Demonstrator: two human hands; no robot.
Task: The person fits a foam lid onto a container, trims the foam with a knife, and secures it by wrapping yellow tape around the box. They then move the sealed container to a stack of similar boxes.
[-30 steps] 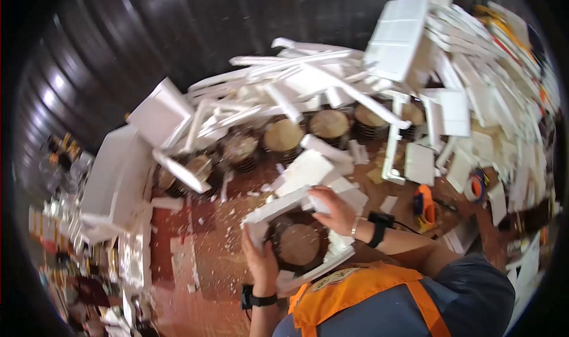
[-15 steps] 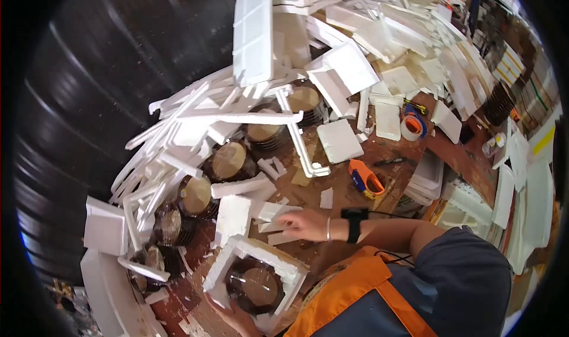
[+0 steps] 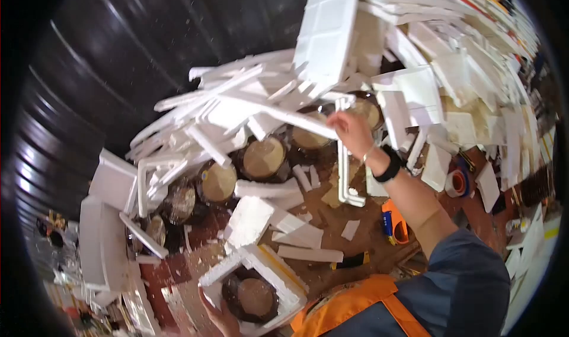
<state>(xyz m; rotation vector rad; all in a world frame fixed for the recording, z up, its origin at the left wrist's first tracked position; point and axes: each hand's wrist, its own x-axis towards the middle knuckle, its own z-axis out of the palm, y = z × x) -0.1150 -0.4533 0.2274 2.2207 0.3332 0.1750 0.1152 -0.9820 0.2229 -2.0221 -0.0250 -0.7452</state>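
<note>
A white foam box (image 3: 288,276) with ragged edges and a yellow stripe sits low in the view, around a dark stack with a round brown top (image 3: 256,296). My left hand (image 3: 220,314) grips the box's left side, with some fingers hidden by the view's lower edge. Higher up, my right hand (image 3: 354,136) has its fingers curled at the right end of a long white foam strip (image 3: 284,115). Just below that hand runs an L-shaped foam strip (image 3: 342,180), partly covered by it. Motion blurs the fingertips slightly.
Several round brown-topped stacks (image 3: 264,158) stand in a curved row. Broken foam boxes and strips (image 3: 409,97) are heaped behind. A cutter with a yellow-and-black handle (image 3: 351,260), an orange-and-blue tool (image 3: 395,222) and tape rolls (image 3: 456,183) lie on the brown table (image 3: 323,272).
My right hand has moved up and away from the small foam pieces to the long strip's end. The view has shifted, uncovering the yellow-and-black handle. My left hand stays at the box.
</note>
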